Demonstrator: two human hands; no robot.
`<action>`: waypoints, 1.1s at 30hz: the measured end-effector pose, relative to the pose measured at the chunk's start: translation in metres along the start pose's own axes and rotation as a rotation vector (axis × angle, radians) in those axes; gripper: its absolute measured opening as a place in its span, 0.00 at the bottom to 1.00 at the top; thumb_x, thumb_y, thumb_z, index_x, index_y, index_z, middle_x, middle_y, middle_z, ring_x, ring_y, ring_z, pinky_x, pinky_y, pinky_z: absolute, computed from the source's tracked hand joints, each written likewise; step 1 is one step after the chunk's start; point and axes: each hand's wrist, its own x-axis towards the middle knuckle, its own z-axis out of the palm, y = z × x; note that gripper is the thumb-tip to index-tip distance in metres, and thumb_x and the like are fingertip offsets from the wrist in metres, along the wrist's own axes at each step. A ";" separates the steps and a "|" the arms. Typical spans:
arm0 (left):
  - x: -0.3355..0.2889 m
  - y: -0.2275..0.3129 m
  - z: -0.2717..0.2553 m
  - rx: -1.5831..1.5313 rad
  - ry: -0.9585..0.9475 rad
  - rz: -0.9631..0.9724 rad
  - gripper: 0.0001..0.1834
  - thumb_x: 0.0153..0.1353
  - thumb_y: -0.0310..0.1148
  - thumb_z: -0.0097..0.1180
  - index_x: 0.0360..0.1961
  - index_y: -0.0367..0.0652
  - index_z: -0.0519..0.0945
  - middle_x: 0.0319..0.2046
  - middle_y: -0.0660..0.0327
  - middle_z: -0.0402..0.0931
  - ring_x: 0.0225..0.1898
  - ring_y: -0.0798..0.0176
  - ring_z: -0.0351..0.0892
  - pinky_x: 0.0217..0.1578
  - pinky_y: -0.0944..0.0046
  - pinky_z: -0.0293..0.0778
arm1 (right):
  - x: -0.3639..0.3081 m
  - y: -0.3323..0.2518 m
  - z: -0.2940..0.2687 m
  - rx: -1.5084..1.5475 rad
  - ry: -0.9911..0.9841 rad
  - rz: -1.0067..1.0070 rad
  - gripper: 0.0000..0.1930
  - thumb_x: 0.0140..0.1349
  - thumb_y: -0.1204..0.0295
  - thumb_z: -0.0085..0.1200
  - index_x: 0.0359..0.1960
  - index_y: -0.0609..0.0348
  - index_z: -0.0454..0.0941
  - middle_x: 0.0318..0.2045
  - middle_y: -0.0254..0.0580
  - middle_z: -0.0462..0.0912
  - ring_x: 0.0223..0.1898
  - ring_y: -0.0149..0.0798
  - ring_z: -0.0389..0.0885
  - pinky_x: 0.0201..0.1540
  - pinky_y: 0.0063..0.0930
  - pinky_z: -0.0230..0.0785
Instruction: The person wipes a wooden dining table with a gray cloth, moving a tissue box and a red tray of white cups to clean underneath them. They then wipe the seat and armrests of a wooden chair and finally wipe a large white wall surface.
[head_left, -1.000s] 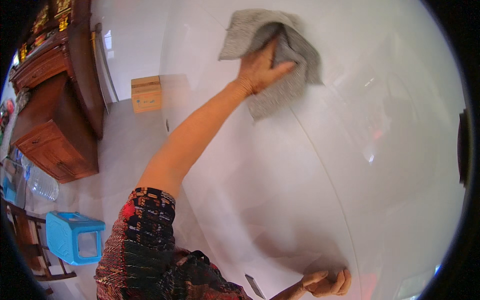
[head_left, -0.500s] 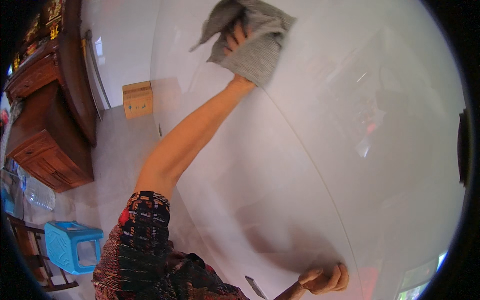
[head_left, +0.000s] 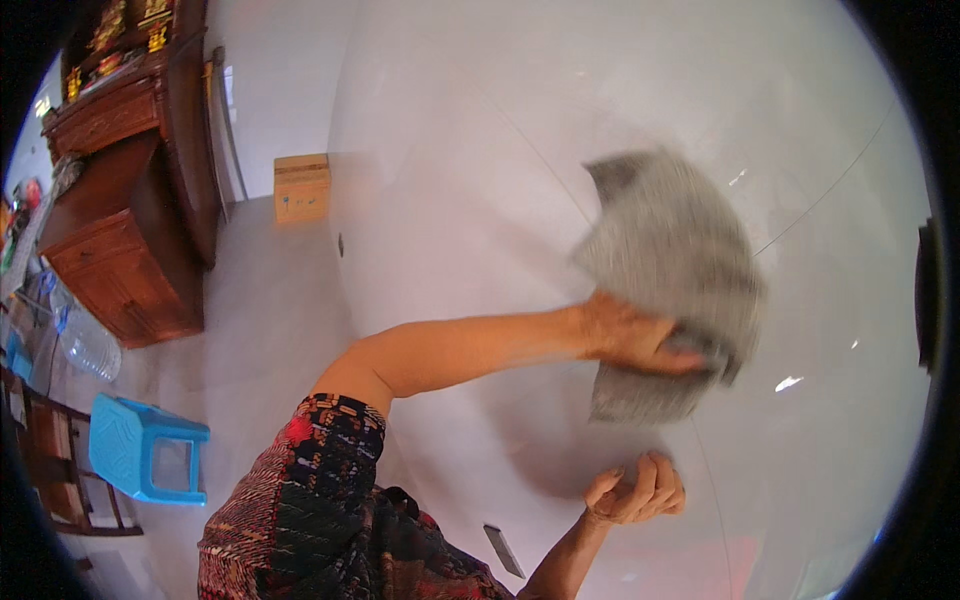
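Note:
A grey, finely striped cloth (head_left: 680, 240) is spread against a glossy pale tiled wall (head_left: 460, 210), its edges blurred by motion. My left hand (head_left: 635, 335) presses on it near its lower part, with the fingers partly under a fold. The left forearm reaches across from a dark patterned short sleeve. Below the cloth and apart from it, my right hand (head_left: 640, 490) is curled into a loose fist close to the wall, and nothing shows in it. Thin seams run between the tiles.
At left stand a dark wooden cabinet (head_left: 125, 240), a blue plastic stool (head_left: 150, 450), a wooden chair (head_left: 70, 460) and a large clear plastic bottle (head_left: 90, 345). A cardboard box (head_left: 302, 190) sits by the wall's far end. A wall switch plate (head_left: 503, 550) is near my right forearm.
My left hand has swept the cloth down and to the right across the wall, and its elbow is more bent. The right hand sits slightly higher in the view, still curled.

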 end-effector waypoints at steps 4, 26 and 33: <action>-0.028 -0.051 0.046 0.178 0.182 0.292 0.34 0.58 0.62 0.48 0.57 0.51 0.71 0.56 0.59 0.70 0.59 0.54 0.65 0.57 0.44 0.63 | 0.021 0.009 0.003 0.103 -0.046 -0.021 0.16 0.50 0.68 0.48 0.42 0.57 0.75 0.38 0.40 0.78 0.39 0.42 0.71 0.46 0.36 0.55; -0.043 -0.088 -0.046 0.134 0.017 -0.055 0.34 0.53 0.54 0.57 0.57 0.45 0.71 0.54 0.53 0.72 0.57 0.49 0.68 0.59 0.53 0.63 | -0.063 -0.012 -0.059 0.151 0.268 0.189 0.14 0.62 0.67 0.47 0.45 0.65 0.73 0.42 0.50 0.75 0.44 0.45 0.71 0.47 0.37 0.63; -0.007 -0.127 -0.085 0.309 0.595 -0.013 0.46 0.54 0.58 0.55 0.67 0.41 0.58 0.64 0.47 0.60 0.66 0.44 0.56 0.65 0.48 0.52 | -0.019 0.008 -0.123 -0.214 0.438 0.264 0.26 0.62 0.53 0.54 0.41 0.71 0.74 0.36 0.49 0.73 0.29 0.39 0.69 0.31 0.30 0.62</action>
